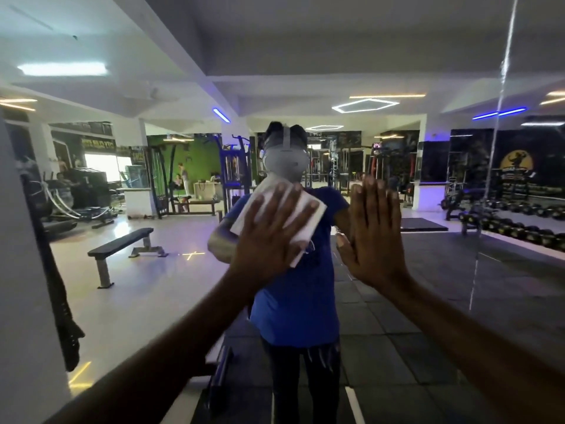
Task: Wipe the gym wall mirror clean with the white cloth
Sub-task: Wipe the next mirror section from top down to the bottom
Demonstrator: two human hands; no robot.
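Pressing the cloth [276,220] flat on the mirror [428,286], the left hand [269,240] keeps its fingers straight, not gripping; the cloth may slip out. The right hand [374,237], open-palmed beside it, will likely leave smears.

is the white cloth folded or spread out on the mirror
Folded: the white cloth shows a compact rectangle with stacked layered edges, pressed flat on the mirror under the left hand.

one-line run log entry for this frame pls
phase: wiping | left hand: flat, pressing white cloth on wall mirror | right hand: flat on glass, empty | cloth: folded
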